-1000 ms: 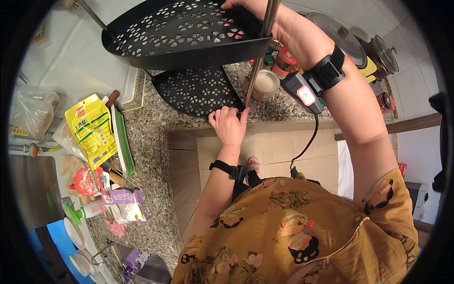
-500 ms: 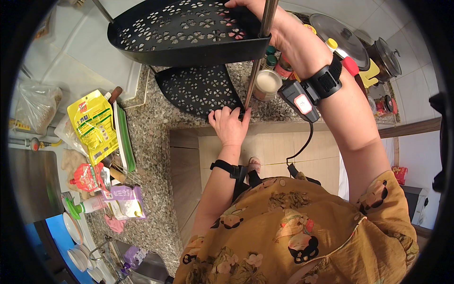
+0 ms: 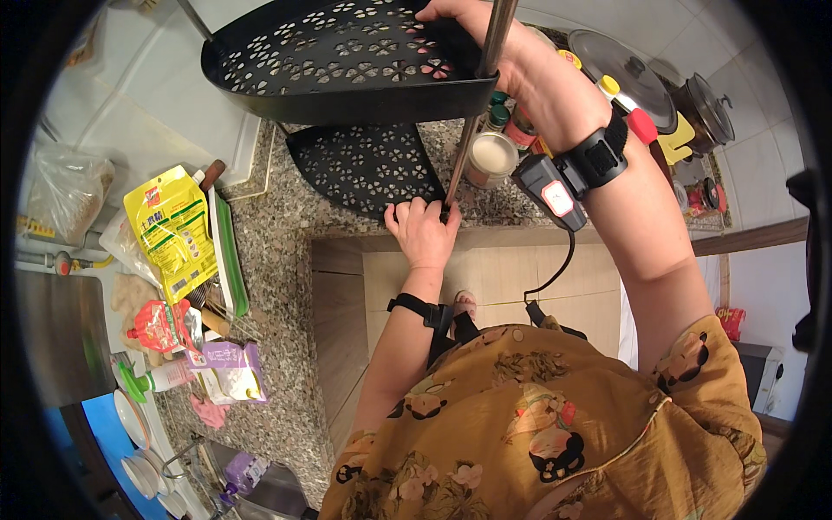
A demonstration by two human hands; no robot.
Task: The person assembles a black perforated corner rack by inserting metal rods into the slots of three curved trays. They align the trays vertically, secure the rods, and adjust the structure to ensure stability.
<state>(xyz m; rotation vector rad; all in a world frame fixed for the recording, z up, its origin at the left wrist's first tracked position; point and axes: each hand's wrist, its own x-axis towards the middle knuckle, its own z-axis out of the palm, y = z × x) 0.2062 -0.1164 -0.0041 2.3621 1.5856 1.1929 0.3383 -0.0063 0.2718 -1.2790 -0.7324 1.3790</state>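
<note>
Clamped on, the left grip [image 3: 425, 234] had the rack [image 3: 368, 165] by its lower front corner, right at the post [image 3: 464, 147]! Up top, the right grip [image 3: 518, 54] touched the upper tray [image 3: 364, 106]; clamped or not, I couldn't tell. The rack was at the worktop's [image 3: 277, 277] corner, a jar [image 3: 492, 165] just beside, a yellow bag [image 3: 173, 234] off left.

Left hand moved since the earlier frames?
No, no clear shift: against the front edge of the granite countertop, the left hand stays put, at the near corner of the lower black perforated shelf.
</note>
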